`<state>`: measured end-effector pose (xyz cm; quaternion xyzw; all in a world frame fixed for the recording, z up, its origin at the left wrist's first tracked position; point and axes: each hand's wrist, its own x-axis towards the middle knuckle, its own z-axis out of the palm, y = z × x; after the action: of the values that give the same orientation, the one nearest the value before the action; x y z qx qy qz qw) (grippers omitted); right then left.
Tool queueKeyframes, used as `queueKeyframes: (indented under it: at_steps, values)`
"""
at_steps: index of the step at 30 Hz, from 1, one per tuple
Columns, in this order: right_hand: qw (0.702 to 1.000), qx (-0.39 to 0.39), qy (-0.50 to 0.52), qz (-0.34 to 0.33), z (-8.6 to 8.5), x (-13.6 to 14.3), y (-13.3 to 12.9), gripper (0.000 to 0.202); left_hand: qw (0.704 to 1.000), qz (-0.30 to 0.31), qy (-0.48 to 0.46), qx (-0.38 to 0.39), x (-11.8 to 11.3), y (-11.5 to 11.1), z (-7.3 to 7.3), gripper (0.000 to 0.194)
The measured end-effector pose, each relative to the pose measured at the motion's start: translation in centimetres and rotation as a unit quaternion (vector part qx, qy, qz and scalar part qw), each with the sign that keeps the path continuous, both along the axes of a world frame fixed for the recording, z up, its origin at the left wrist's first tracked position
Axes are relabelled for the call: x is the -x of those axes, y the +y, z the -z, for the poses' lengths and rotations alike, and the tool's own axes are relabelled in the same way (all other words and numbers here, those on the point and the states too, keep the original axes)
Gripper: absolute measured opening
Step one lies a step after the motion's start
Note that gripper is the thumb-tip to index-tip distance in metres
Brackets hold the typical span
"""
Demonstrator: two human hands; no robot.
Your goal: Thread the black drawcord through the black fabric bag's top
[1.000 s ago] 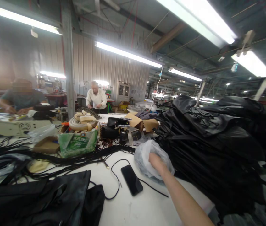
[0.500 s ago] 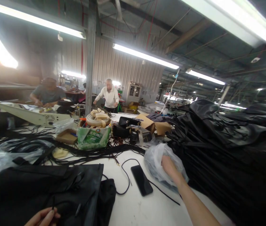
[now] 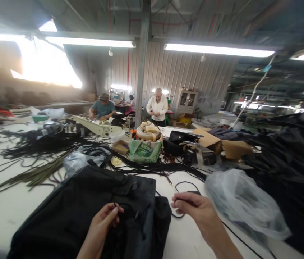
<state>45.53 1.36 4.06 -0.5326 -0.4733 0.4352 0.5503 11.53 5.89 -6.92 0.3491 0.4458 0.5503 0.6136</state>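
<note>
A black bag (image 3: 68, 208) lies on the white table, with thin black cords on its front. Over the bag, my left hand (image 3: 108, 217) pinches a black cord (image 3: 115, 201) between thumb and fingertips. My right hand (image 3: 195, 208) is to the right of the bag, its fingers pressed together; whatever they hold is too small to make out. Behind that hand the dark phone (image 3: 195, 193) is mostly hidden. A crumpled clear plastic bag (image 3: 245, 201) sits to the right of my right hand. A loose black cord (image 3: 239, 239) runs across the table below it.
Past the black bag stands a green and white box (image 3: 145, 151) holding rolled beige strips. Black straps (image 3: 173, 167) stretch across the table. Dark material (image 3: 297, 162) is heaped at the right. Two people (image 3: 157, 108) (image 3: 102, 108) work farther back.
My right hand has come out of the clear plastic bag and moved left, nearer my left hand. The view has turned left. My left hand still pinches the cord.
</note>
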Motion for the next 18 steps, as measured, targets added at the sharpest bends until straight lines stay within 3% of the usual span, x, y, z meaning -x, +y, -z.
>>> queueKeyframes:
  at_steps: [4, 8, 13, 18]
  values:
    - [0.985, 0.035, 0.092, -0.138, 1.4, 9.3, 2.8, 0.051, 0.999, -0.015, -0.029, -0.011, 0.1, -0.1, 0.5, 0.054]
    - [0.97, 0.052, 0.133, -0.199, 3.0, 15.0, 5.7, 0.058, 0.998, -0.025, -0.053, -0.028, -0.1, 0.6, 1.6, 0.067]
    - [0.966, 0.051, 0.141, -0.21, 5.7, 18.5, 8.6, 0.077, 0.996, -0.036, -0.081, -0.025, 0.0, 1.9, 2.7, 0.075]
    - [0.959, 0.021, 0.151, -0.24, 7.8, 18.8, 9.7, 0.075, 0.993, -0.057, -0.107, -0.004, -0.1, 2.3, 3.5, 0.077]
